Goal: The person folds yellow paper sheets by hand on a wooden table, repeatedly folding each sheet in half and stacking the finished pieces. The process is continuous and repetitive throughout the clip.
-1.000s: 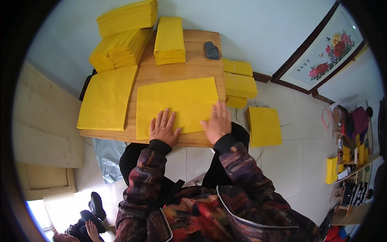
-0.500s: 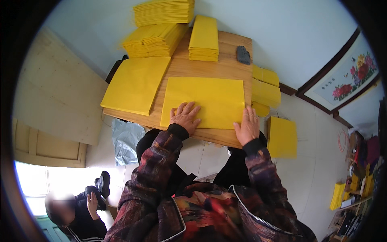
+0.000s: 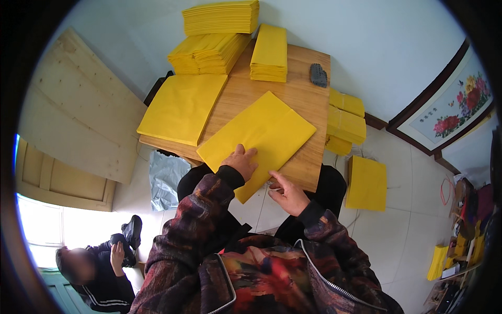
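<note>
A folded yellow paper sheet (image 3: 272,131) lies slantwise on the wooden table (image 3: 306,107), one corner jutting over the front edge. My left hand (image 3: 240,164) presses on its lower part, palm down and fingers spread. At the sheet's near right edge is my right hand (image 3: 290,194), its index finger stretched out to touch that edge, with thumb apart. To the left of the sheet lies a flat stack of yellow paper (image 3: 180,107). What lies under my left palm is hidden.
Folded yellow paper is piled (image 3: 209,55) at the far left, beside a narrow stack (image 3: 269,55). A dark grey block (image 3: 318,75) sits at the far right corner. Yellow bundles (image 3: 345,123) stand right of the table. A seated person (image 3: 99,272) is at lower left.
The sheet has turned from lying square to slanting, its near corner now past the table edge. My right hand has moved left and nearer to me; my left hand stays on the sheet.
</note>
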Motion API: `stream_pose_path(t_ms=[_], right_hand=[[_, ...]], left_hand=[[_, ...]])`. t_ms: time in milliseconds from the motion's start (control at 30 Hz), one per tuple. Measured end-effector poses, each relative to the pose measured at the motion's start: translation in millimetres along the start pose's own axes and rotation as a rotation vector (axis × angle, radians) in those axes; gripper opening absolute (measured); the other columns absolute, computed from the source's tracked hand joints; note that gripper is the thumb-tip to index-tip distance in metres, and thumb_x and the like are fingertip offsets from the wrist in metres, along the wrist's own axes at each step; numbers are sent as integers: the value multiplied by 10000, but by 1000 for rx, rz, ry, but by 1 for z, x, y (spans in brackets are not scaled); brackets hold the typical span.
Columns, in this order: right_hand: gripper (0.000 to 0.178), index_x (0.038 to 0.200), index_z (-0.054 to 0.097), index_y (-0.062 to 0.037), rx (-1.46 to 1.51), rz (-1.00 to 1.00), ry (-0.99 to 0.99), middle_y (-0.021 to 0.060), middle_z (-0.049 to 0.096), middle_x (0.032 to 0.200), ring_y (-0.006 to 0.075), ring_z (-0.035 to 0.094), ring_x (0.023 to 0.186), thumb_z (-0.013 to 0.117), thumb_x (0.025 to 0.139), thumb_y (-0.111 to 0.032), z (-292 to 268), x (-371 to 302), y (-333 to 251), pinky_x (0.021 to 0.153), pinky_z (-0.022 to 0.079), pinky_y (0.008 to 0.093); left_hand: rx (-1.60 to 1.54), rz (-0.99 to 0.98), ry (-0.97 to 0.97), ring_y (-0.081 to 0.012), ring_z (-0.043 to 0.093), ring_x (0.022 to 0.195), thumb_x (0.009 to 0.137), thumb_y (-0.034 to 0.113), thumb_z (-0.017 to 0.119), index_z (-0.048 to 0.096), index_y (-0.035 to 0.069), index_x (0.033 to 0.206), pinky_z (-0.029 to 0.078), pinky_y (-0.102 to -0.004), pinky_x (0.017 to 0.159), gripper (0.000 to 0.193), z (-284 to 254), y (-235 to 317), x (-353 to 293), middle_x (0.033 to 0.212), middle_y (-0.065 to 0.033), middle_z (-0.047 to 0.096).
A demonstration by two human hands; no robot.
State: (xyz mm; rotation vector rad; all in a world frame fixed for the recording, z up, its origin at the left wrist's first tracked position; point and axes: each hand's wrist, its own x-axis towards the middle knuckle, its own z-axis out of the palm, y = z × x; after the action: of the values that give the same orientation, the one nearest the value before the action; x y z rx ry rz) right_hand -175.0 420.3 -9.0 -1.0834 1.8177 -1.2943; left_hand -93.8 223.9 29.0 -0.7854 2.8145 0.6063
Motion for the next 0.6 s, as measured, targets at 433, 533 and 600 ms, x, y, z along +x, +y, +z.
stream_pose_path(t_ms=[433,533,600], right_hand=[[345,1182,533,62,312,270,25,89,654,794,135,613,647,573,894,-125,-2,37,-1,563,494,263],[351,1198,522,55,272,232,-148,101,661,817,140,631,691,563,906,-137,-6,40,-10,588,501,280],[360,1203,510,39,47,122,-133,120,657,858,221,641,731,569,898,-143,-9,37,-14,636,509,337]], left_hand=[[127,158,163,-276,438,1188,804,252,649,526,204,1295,379,-424,985,509,7,-5,14,1234,-76,488],[177,291,84,-280,441,1188,799,259,655,527,229,1297,377,-428,990,515,0,-12,45,1244,-55,488],[226,370,51,-281,454,1185,804,244,649,514,257,1310,376,-433,995,524,-10,-19,65,1298,-37,471]])
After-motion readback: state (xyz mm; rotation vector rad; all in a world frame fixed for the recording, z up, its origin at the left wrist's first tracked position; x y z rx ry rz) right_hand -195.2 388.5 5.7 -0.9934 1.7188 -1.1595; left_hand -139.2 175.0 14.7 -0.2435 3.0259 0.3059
